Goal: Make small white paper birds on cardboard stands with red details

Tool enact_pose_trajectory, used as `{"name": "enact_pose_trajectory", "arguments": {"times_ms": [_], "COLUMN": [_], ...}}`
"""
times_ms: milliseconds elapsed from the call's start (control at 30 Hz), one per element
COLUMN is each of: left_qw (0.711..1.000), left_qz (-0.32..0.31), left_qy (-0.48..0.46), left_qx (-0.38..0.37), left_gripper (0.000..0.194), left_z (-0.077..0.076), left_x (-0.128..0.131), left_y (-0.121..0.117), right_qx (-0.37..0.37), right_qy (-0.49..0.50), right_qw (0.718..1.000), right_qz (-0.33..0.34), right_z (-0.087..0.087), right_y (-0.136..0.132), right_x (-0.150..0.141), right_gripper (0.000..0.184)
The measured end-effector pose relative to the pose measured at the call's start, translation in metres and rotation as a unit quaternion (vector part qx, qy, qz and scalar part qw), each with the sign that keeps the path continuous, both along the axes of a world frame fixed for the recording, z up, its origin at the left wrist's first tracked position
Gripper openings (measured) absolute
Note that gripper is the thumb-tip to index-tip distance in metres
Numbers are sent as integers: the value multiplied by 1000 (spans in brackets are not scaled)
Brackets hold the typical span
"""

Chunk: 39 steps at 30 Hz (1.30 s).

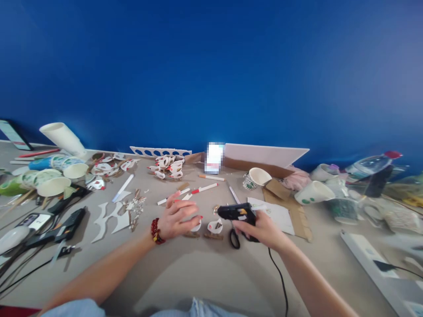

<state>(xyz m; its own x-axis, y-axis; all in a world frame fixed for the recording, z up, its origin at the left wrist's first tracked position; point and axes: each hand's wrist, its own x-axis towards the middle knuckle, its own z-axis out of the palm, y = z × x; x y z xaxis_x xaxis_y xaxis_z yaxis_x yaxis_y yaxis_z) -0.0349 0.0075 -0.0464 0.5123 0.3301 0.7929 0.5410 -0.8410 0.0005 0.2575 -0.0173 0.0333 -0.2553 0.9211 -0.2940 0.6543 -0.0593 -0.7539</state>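
My right hand [263,227] is wrapped round the handle of a black hot glue gun [238,213]. Its nozzle points left, and a pale glue stick shows at its back end. My left hand [180,217], with a red bead bracelet on the wrist, is over the table with its fingers apart. Just under its fingertips stands a small white cut-out figure [197,227], partly hidden. Beside that, below the nozzle, is another white figure [215,226] with red marks on a brown cardboard base. Black-handled scissors [234,240] lie partly under the glue gun.
Several finished-looking white and red figures [168,165] cluster at the back. Markers [205,188], white scraps [120,218] and a paper cup [257,177] lie around. Another black glue gun [62,229] is at left, a power strip [370,259] at right. A lit phone screen [214,157] faces me.
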Motion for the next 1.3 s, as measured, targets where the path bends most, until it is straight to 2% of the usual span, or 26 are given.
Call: {"name": "enact_pose_trajectory", "arguments": {"times_ms": [67, 133, 200, 267, 333, 400, 500, 633, 733, 833, 900, 967, 1033, 1133, 1200, 1300], "left_qw": [999, 993, 983, 968, 950, 931, 913, 898, 889, 886, 884, 878, 865, 848, 840, 832], "left_qz": [12, 28, 41, 43, 38, 34, 33, 38, 39, 32, 27, 26, 26, 26, 26, 29], "left_qy": [-22, -47, -67, -90, -118, -143, -165, -186, -194, -201, -204, -205, -206, -211, -215, -216], "left_qx": [-44, -105, -165, -228, -287, -335, -372, -396, -413, -417, -421, -433, -456, -486, -497, -510], "left_gripper": [18, 14, 12, 10, 9, 8, 7, 8, 9, 8, 8, 8, 9, 11, 12, 12], "left_z": [3, 3, 0, -4, -9, -13, -16, -16, -15, -14, -15, -17, -19, -20, -18, -14], "left_x": [2, 4, 8, 12, 14, 15, 12, 7, 7, 8, 8, 9, 9, 12, 13, 12], "left_y": [1, 2, 2, 3, 3, 4, 4, 2, 1, 1, 2, 3, 4, 4, 2, -2], "right_qx": [73, 173, 240, 255, 243, 233, 225, 205, 194, 175, 170, 191, 238, 284, 259, 224], "right_qy": [-74, -174, -250, -315, -364, -386, -390, -380, -344, -296, -298, -324, -320, -205, -136, -133], "right_qw": [992, 959, 920, 899, 890, 888, 890, 900, 918, 939, 939, 927, 917, 935, 945, 945], "right_qz": [-73, -146, -183, -164, -126, -90, -66, -51, -40, -10, 2, -9, -19, 61, 148, 197], "right_z": [-12, -27, -44, -60, -72, -80, -81, -78, -80, -80, -75, -64, -52, -39, -37, -43], "right_y": [5, 7, 6, 1, -4, -9, -13, -17, -20, -23, -24, -25, -24, -17, -9, 4], "right_x": [17, 37, 54, 66, 73, 78, 84, 96, 108, 122, 125, 116, 94, 43, 10, -22], "right_gripper": [46, 42, 33, 22, 16, 21, 26, 22, 22, 27, 32, 33, 24, 20, 19, 18]}}
